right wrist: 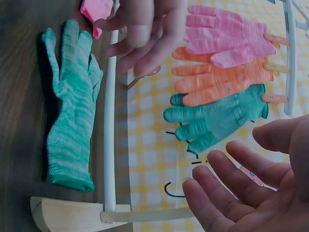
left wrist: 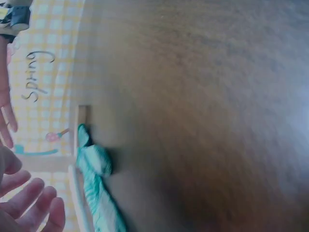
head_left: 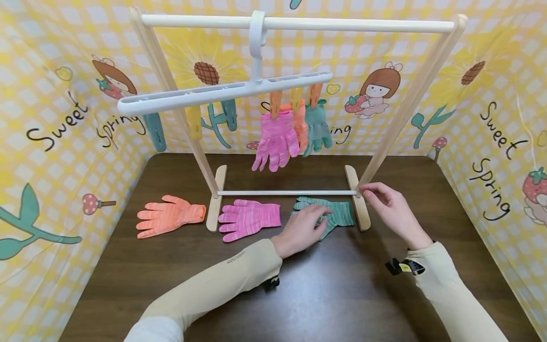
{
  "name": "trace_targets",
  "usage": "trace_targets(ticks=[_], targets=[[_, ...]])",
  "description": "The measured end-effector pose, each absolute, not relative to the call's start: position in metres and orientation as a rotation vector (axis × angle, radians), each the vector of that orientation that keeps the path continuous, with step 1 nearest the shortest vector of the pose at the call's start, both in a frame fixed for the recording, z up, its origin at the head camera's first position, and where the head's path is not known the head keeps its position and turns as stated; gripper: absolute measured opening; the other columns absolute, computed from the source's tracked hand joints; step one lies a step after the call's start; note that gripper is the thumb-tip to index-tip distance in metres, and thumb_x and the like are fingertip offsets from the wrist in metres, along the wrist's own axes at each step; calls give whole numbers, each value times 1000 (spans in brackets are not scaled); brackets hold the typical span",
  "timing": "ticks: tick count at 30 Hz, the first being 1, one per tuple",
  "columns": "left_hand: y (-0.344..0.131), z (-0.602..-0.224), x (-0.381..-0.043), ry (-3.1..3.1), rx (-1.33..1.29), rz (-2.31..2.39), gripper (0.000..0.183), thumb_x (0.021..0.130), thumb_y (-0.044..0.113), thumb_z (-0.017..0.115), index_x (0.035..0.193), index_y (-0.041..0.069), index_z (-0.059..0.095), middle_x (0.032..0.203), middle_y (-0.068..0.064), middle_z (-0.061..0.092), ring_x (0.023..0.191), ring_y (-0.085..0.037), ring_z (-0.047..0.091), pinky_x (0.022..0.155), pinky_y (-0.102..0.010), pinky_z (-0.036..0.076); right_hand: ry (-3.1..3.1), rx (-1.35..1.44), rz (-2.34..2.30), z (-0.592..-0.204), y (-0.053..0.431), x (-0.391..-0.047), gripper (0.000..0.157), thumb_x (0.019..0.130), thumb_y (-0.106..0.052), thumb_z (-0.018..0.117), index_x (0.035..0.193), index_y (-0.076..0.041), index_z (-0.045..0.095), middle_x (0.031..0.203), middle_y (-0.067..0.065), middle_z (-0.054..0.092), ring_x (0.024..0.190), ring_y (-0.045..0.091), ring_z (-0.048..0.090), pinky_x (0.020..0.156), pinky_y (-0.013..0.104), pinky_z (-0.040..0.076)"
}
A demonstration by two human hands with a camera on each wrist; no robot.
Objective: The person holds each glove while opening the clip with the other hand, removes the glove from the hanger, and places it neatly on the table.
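My left hand [head_left: 301,229] hovers over the green glove [head_left: 337,213] on the table, its fingers loosely bent. In the right wrist view a gap separates that hand [right wrist: 149,34] from the green glove [right wrist: 72,116], and it holds nothing. My right hand [head_left: 395,209] is raised beside the rack's right leg; its fingers are spread and relaxed in the right wrist view. A pink glove [head_left: 249,218] and an orange glove [head_left: 171,216] lie farther left. From the grey hanger [head_left: 188,95] hang pink [head_left: 275,137], orange [head_left: 301,128] and green [head_left: 317,126] gloves, held by clothespins.
The hanger hooks over the top bar [head_left: 359,24] of a wooden rack. On the hanger's left half, teal [head_left: 155,130] and yellow [head_left: 193,123] clothespins hang without gloves. The rack's lower bar [head_left: 286,193] runs behind the gloves on the brown table [head_left: 320,294]. Patterned cloth [head_left: 504,71] surrounds the table.
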State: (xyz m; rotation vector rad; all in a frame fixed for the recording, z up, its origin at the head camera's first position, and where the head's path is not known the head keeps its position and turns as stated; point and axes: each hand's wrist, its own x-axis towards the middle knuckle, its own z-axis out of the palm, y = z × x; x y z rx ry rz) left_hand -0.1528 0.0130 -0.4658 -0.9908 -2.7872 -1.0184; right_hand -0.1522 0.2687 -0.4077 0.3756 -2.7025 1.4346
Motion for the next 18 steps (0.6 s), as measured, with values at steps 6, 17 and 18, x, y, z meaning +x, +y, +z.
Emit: trace_targets(ticks=[6, 17, 18], targets=[[-5, -457, -152, -2657, -927, -1124, 25, 106, 17, 57, 126, 9, 71, 121, -5, 69, 100, -19, 66, 81, -33, 56, -2617, 424, 1480, -403, 260, -155, 29, 108, -16, 57, 128, 4, 65, 120, 22, 70, 101, -6, 64, 85, 10, 50], [-36, -437, -165, -2403, -748, -1264, 21, 104, 16, 61, 120, 7, 71, 108, -5, 68, 95, -17, 66, 78, -36, 57, -2546, 495, 1501, -376, 234, -164, 28, 108, -16, 58, 130, 0, 65, 120, 17, 71, 98, -1, 66, 83, 12, 52], [-39, -433, -167, -2377, -726, -1274, 20, 103, 16, 62, 119, 7, 71, 106, -5, 68, 93, -17, 66, 75, -37, 57, -2552, 505, 1491, -373, 232, -164, 28, 108, -17, 57, 130, -1, 65, 121, 16, 71, 100, -1, 66, 83, 11, 51]])
